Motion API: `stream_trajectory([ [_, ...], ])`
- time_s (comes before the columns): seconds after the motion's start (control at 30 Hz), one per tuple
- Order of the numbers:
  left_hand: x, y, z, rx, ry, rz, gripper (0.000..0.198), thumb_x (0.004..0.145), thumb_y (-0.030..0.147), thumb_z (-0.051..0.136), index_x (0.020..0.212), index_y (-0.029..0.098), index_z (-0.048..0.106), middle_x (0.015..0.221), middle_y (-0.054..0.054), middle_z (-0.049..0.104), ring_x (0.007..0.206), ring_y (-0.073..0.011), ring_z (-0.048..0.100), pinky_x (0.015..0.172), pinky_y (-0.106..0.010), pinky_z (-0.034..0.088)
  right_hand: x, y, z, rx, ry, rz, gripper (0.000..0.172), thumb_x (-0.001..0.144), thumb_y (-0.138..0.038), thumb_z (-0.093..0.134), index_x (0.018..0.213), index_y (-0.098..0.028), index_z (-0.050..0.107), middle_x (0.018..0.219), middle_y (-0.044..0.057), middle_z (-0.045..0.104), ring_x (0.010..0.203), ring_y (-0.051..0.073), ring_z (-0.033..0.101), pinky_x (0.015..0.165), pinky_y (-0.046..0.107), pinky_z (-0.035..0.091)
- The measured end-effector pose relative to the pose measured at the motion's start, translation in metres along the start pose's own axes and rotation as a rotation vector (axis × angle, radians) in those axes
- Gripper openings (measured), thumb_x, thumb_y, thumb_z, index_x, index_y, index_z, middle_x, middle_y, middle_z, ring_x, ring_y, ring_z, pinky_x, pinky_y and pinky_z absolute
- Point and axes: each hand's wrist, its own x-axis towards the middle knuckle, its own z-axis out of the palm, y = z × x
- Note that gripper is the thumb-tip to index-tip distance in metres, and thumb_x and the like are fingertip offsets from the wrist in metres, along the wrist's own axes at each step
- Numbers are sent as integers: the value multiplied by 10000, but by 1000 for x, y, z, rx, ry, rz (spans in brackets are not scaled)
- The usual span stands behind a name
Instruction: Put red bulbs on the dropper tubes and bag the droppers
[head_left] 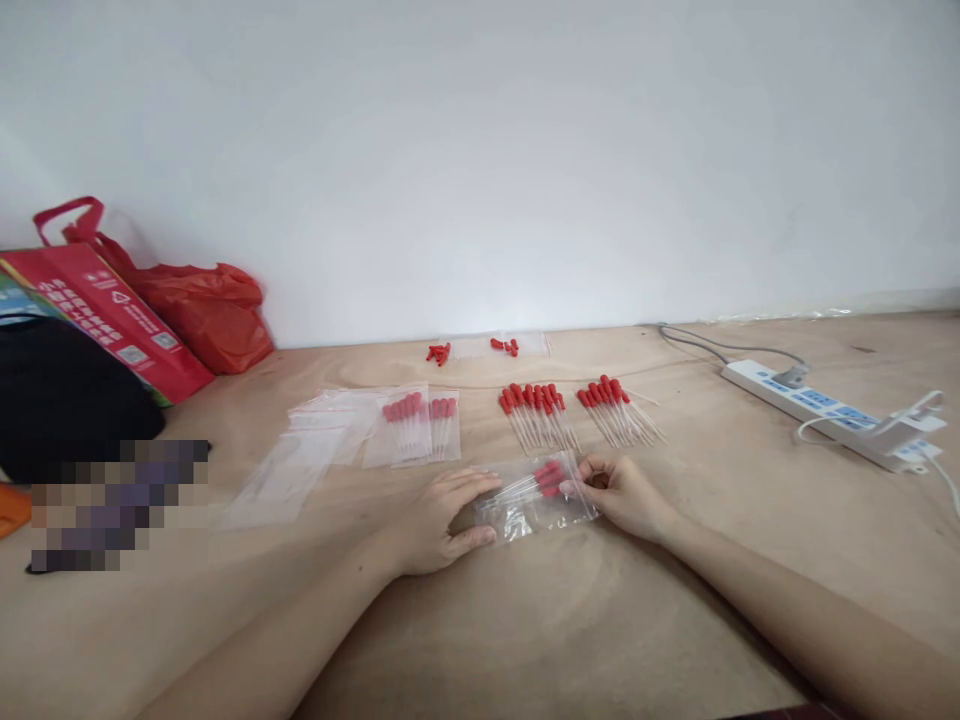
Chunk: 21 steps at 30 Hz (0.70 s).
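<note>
A clear zip bag (517,510) lies on the wooden table with several thin droppers inside, their red rubber bulbs (551,478) toward the right end. My right hand (622,495) pinches the bag's right edge between thumb and fingers. At the other end, my left hand (450,520) rests with fingers stretched out and thumb apart, touching the bag's left side. Just beyond are two loose groups of red-topped droppers, a middle group (536,412) and a right group (611,408). Filled bags (409,425) of droppers lie to the left, beside flat bags (300,450) that overlap.
Loose red bulbs (439,353) and a further clear bag (532,343) lie near the wall. A white power strip (817,405) with cables is at right. At left stand a red plastic bag (217,315), a black bag (67,390) and a pixelated dark object (120,510).
</note>
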Motion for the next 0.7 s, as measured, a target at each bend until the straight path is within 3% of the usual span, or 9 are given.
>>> stream_trajectory([
  [0.13, 1, 1, 0, -6, 15, 20, 461, 784, 368, 533, 1204, 204, 442, 1245, -60, 494, 1175, -222, 409, 982, -401, 329, 1, -2, -9, -104, -96, -183, 327, 733, -423, 550, 532, -168, 588, 613, 17, 534, 583, 120, 482, 525, 243, 377],
  [0.23, 1, 2, -2, -13, 12, 23, 456, 778, 359, 540, 1198, 207, 448, 1239, -59, 500, 1175, -222, 411, 979, -405, 331, 11, -3, -23, -82, -143, -117, 274, 748, -381, 524, 588, -181, 620, 591, 15, 570, 536, 121, 497, 491, 239, 380],
  [0.4, 1, 2, -2, -12, 10, 23, 464, 776, 354, 545, 1202, 200, 444, 1246, -67, 494, 1180, -228, 407, 980, -413, 330, 60, -11, -39, -346, 128, -17, 130, 702, -248, 540, 671, -167, 636, 701, 27, 649, 645, 140, 574, 599, 231, 421],
  [0.47, 1, 2, -2, -15, 12, 35, 456, 778, 356, 543, 1198, 205, 448, 1241, -64, 499, 1180, -224, 409, 982, -411, 329, 85, -14, -39, -431, 220, 40, 166, 704, -225, 535, 795, -149, 651, 758, 48, 661, 718, 155, 589, 650, 231, 421],
  [0.57, 1, 2, -2, -20, 17, 39, 448, 779, 362, 543, 1192, 212, 452, 1238, -59, 503, 1183, -222, 405, 982, -410, 328, 117, -14, -31, -441, 269, 91, 281, 732, -213, 504, 958, -104, 631, 863, 98, 664, 796, 171, 596, 709, 238, 420],
  [0.7, 0, 0, -1, -26, 10, 44, 445, 781, 364, 541, 1189, 210, 454, 1248, -59, 495, 1184, -214, 405, 987, -403, 325, 137, -5, -22, -412, 268, 143, 239, 749, -198, 475, 869, -112, 662, 892, 101, 668, 841, 181, 595, 742, 241, 414],
])
